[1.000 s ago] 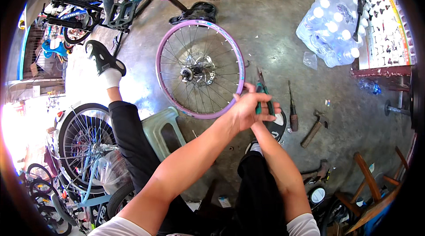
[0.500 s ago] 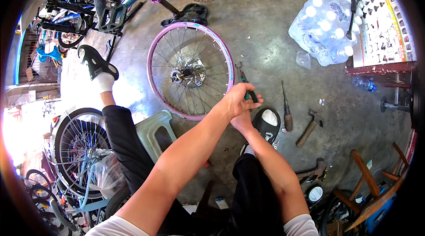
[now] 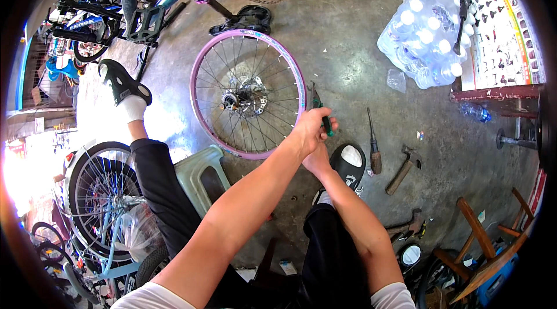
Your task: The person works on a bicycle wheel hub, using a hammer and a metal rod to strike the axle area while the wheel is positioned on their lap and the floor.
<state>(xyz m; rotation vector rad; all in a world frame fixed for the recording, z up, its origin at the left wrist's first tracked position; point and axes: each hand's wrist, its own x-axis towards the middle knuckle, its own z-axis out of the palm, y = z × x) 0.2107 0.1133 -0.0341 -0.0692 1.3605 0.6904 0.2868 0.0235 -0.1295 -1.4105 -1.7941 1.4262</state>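
Pliers (image 3: 329, 127) beside the wheel (image 3: 245, 98), left hand (image 3: 311, 127) nearer

The right hand (image 3: 317, 159) sits just below the left, partly covered; whether its fingers hold anything cannot be told. The left fingers are closed around the green-handled pliers, whose long axis points away from the body, tilting slightly left. The purple-rimmed wheel is left of the fingers, its right edge near the pliers' nose; contact is unclear. A screwdriver (image 3: 375, 155) lies to the right, apart, roughly parallel with the pliers.

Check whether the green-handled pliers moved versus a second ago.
Yes. Judged against the screwdriver lying untouched, the green-handled pliers have shifted left, widening the gap between the two tools.
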